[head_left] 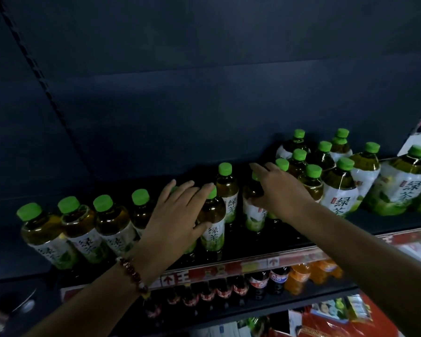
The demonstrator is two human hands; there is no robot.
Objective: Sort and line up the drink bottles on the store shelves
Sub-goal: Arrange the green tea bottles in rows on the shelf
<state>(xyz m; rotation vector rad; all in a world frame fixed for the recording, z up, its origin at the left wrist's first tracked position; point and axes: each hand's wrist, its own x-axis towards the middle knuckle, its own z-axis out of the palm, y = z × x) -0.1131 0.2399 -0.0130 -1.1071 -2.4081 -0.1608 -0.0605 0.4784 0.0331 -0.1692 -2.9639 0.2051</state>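
Note:
Green-capped tea bottles stand on a dark upper shelf (265, 246). A front row of small bottles (80, 229) runs along its left half. My left hand (178, 215) lies over two bottles in that row, thumb against the side of one small bottle (213, 229), fingers spread over the caps. My right hand (277, 190) grips the neck and shoulder of another small bottle (253, 215) just to the right. One more small bottle (226, 188) stands behind, between my hands. Larger green tea bottles (338, 188) crowd the shelf's right part.
A red price strip (229, 269) runs along the shelf's front edge. Below it stand dark cola bottles (229, 290) and orange soda bottles (309, 273). Red packaged goods (338, 319) sit lower right. The dark back panel (204, 93) rises behind the bottles.

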